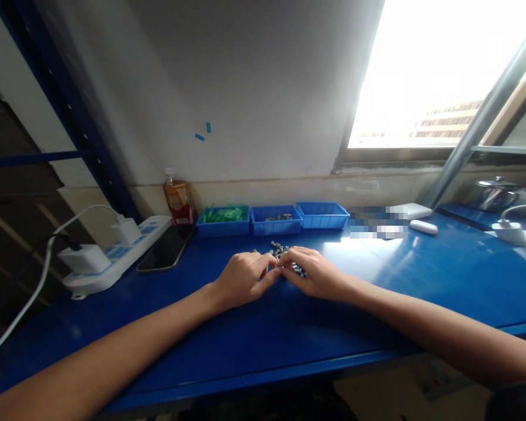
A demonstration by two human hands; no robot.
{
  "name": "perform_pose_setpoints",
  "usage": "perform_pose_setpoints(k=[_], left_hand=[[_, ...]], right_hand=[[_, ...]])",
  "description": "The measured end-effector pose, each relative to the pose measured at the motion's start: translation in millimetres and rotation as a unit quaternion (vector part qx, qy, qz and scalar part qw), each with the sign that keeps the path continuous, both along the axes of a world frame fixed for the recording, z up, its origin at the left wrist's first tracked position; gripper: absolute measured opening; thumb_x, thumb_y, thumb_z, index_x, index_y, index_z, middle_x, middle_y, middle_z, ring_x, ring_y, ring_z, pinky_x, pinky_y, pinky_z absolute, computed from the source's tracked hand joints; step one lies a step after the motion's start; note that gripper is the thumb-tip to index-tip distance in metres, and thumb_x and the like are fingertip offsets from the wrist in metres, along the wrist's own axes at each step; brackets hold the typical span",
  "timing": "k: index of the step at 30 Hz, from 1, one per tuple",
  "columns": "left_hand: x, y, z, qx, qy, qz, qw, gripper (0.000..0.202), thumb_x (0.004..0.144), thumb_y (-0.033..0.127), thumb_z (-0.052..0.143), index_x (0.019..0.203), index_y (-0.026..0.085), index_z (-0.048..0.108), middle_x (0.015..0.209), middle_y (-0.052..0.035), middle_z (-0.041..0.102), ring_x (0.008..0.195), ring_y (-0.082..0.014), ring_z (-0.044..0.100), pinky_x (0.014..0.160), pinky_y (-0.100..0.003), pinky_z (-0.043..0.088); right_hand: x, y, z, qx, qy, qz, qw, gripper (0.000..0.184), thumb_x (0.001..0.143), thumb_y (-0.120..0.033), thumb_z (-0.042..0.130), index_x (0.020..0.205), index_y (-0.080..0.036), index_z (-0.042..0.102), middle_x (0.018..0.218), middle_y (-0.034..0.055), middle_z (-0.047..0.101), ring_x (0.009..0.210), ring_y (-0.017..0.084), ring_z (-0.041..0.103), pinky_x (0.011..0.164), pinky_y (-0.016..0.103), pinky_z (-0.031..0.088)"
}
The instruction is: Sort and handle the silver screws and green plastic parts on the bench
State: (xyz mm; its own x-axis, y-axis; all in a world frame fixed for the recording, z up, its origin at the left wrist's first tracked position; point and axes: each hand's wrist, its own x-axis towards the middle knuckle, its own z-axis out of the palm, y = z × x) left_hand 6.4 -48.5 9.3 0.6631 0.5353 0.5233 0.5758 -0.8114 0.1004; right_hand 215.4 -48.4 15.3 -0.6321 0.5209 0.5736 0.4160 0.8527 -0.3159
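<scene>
A small pile of silvery metal bolts [277, 248] lies on the blue tabletop, partly hidden behind my hands. My left hand [246, 276] is closed in a pinch at the pile's near side. Facing it, my right hand [312, 271] pinches too, and its fingertips meet those of the left. Between the fingertips sits a small metal piece, apparently a bolt from the pile, mostly covered by the fingers. Beyond the pile stand three blue bins in a row: one bin [223, 230] with green pieces, one bin [277, 227] with small metal parts, and one bin [323, 221] with nothing visible inside.
On the left lie a white power strip [127, 251] with plugged-in chargers and a dark phone [166, 250]. A drink bottle [178, 199] stands against the wall. To the right are a white case [423, 227], a metal pot [496, 193] and another charger [508, 231].
</scene>
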Motion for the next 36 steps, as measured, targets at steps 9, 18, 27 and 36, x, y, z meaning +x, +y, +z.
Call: perform_pose_setpoints(k=[9,18,27,36], left_hand=[[1.3,-1.4,0.4,0.022,0.006,-0.003,1.000,0.019,0.091,0.035,0.047,0.094,0.018,0.053,0.069,0.0015,0.061,0.059,-0.0132,0.057,0.059,-0.025,0.039],[-1.1,0.2,-1.3,0.045,0.019,-0.012,0.999,0.029,0.096,0.030,0.034,0.094,0.015,0.058,0.079,-0.0053,0.067,0.068,-0.0169,0.060,0.063,-0.028,0.042],[-0.3,-0.8,1.1,0.025,0.013,-0.023,0.999,0.027,0.095,0.031,0.037,0.094,0.016,0.059,0.075,-0.0032,0.066,0.066,-0.0155,0.059,0.063,-0.027,0.041],[0.6,-0.5,-1.0,0.062,-0.003,-0.015,0.998,0.018,0.091,0.031,0.047,0.094,0.017,0.058,0.066,0.0004,0.061,0.059,-0.0134,0.055,0.058,-0.026,0.038]], right_hand=[[0.0,2.0,0.7,0.001,-0.002,0.002,1.000,0.013,0.091,-0.024,0.047,0.083,-0.018,0.056,0.073,0.0029,0.061,0.066,0.013,0.056,0.062,0.023,0.043],[3.4,1.7,-0.9,-0.019,-0.005,0.002,1.000,0.013,0.087,-0.025,0.056,0.099,-0.020,0.054,0.077,0.0001,0.060,0.069,0.012,0.057,0.065,0.023,0.044],[1.4,1.3,-0.7,-0.004,0.002,0.011,1.000,0.008,0.090,-0.024,0.049,0.090,-0.019,0.055,0.076,0.0024,0.062,0.068,0.013,0.058,0.063,0.023,0.044],[1.9,2.5,1.4,0.010,-0.002,-0.006,1.000,0.013,0.092,-0.025,0.047,0.085,-0.019,0.055,0.073,0.0026,0.062,0.066,0.013,0.057,0.062,0.024,0.044]])
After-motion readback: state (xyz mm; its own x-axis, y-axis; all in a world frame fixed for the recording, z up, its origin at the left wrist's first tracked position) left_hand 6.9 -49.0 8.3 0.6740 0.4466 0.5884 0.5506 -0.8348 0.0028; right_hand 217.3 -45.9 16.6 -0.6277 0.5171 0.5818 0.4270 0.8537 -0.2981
